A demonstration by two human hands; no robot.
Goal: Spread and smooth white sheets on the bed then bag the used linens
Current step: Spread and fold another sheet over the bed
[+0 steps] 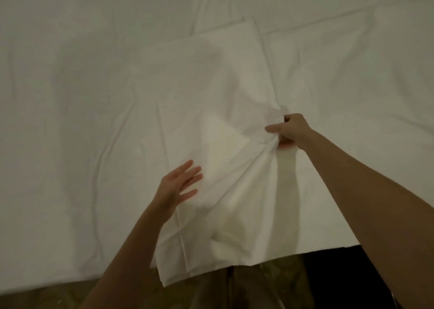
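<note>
The person is standing at the near edge of the bed [70, 97], which is already covered by a creased white bottom sheet [352, 73]. On top of it a folded white sheet [199, 102] is lying partly opened, its near end hanging over the bed's edge towards the floor [47, 294]. The right hand [290, 130] is bunching a fistful of that sheet along its right side; this grip is curled tight, with cloth gathering into pleats that are running down from it, probably so the layers can be lifted and pulled apart. The left hand [179, 183] is lying flat with fingers straight and spread, pressing on the sheet's left part, seemingly to pin the lower layers while the right is drawing cloth away. Unfolding looks barely begun; spreading, smoothing and bagging are not yet done. No bag or used linen is showing.
</note>
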